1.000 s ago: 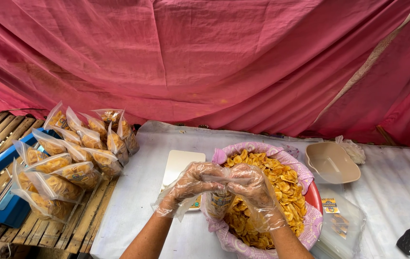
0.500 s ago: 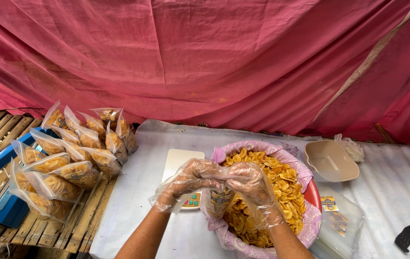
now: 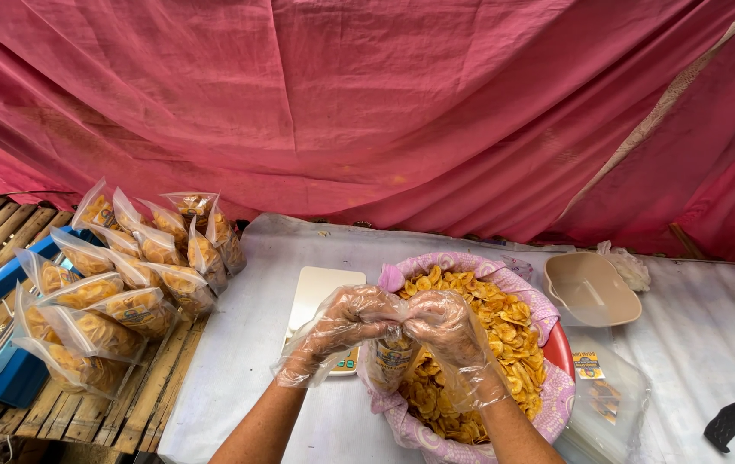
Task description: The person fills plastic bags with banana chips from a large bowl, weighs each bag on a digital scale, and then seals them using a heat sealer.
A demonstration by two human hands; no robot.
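Over the near edge of the counter (image 3: 256, 344), both hands meet above the rim of the lined basin (image 3: 505, 268); each wears a loose clear plastic glove; the left hand (image 3: 341, 322) has its fingers curled and pinched on the top of a small clear bag (image 3: 391, 354) partly filled with yellow chips; the right hand (image 3: 449, 331) is likewise curled, its fingertips pressed to the same bag mouth, touching the left; the bag hangs between them, its lower part against the basin's near-left wall; the basin, lined with a pink patterned sheet, holds a heap of banana chips (image 3: 505, 335); just left of the hands a white flat scale (image 3: 320, 296) lies on the counter, partly hidden by the left hand; toward the far right edge sits a beige scoop (image 3: 591, 288); at the near right corner lies a stack of empty clear bags (image 3: 603, 399); beyond the counter's left edge, filled chip packets (image 3: 118, 292) are piled on wooden slats.
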